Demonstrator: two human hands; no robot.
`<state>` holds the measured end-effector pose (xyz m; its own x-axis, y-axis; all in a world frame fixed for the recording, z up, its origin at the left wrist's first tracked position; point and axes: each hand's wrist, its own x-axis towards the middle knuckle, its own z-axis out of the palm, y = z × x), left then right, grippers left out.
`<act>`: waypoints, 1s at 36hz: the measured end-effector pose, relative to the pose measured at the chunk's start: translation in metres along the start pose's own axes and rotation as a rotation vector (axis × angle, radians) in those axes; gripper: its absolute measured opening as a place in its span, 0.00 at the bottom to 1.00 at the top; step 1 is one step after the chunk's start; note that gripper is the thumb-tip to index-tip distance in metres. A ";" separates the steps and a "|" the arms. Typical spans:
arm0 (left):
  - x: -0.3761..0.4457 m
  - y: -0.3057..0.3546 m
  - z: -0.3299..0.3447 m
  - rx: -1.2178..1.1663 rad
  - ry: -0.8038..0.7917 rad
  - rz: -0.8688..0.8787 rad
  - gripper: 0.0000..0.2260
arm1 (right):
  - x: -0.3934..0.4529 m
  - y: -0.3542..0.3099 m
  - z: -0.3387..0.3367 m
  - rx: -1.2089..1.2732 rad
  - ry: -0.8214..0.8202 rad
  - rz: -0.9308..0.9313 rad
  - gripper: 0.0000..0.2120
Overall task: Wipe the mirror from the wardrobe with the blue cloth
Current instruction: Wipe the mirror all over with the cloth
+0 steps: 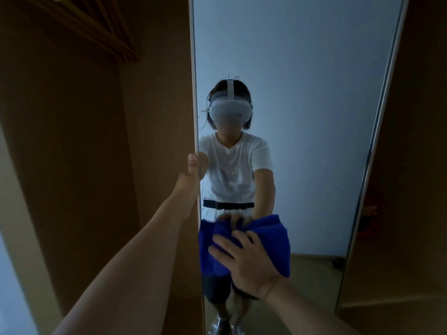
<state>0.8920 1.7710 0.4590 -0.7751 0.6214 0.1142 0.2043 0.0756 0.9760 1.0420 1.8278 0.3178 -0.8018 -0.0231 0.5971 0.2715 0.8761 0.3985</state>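
Observation:
A tall, narrow mirror [302, 93] stands upright between brown wardrobe panels. My left hand [192, 175] grips its left edge at mid height; the thumb lies on the front and the fingers are hidden behind the edge. My right hand [246, 259] presses a bunched blue cloth [273, 238] flat against the lower left part of the glass, fingers spread over the cloth. The glass reflects me, the cloth and a pale wall.
Brown wardrobe panels [150, 117] flank the mirror on both sides. A slatted wooden shelf [96, 27] hangs at the upper left. A dark red object [370, 211] shows dimly on the right panel. The mirror's bottom reflects a light floor.

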 end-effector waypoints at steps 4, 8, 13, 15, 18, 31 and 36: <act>-0.002 -0.002 -0.001 -0.027 -0.069 0.076 0.38 | 0.034 0.023 -0.042 -0.021 0.247 0.183 0.25; -0.001 -0.004 -0.003 -0.038 -0.118 0.141 0.38 | 0.072 0.049 -0.085 -0.117 0.418 0.302 0.26; -0.002 -0.004 -0.004 -0.080 -0.143 0.128 0.38 | 0.102 0.050 -0.098 -0.163 0.293 0.332 0.26; -0.002 -0.003 -0.004 -0.093 -0.131 0.137 0.35 | 0.101 0.041 -0.089 -0.143 0.293 0.340 0.26; -0.003 -0.001 -0.004 -0.136 -0.145 0.108 0.34 | 0.092 0.029 -0.073 -0.149 0.290 0.308 0.28; 0.004 -0.005 0.000 -0.085 -0.097 -0.036 0.41 | 0.039 0.014 -0.019 -0.124 0.058 0.117 0.30; 0.007 -0.007 0.005 -0.079 -0.015 -0.008 0.42 | 0.022 0.013 -0.007 -0.127 -0.012 0.000 0.23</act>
<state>0.8877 1.7789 0.4524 -0.7674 0.6326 0.1043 0.1503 0.0194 0.9885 1.0316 1.8351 0.3412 -0.8082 -0.0167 0.5887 0.3357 0.8082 0.4838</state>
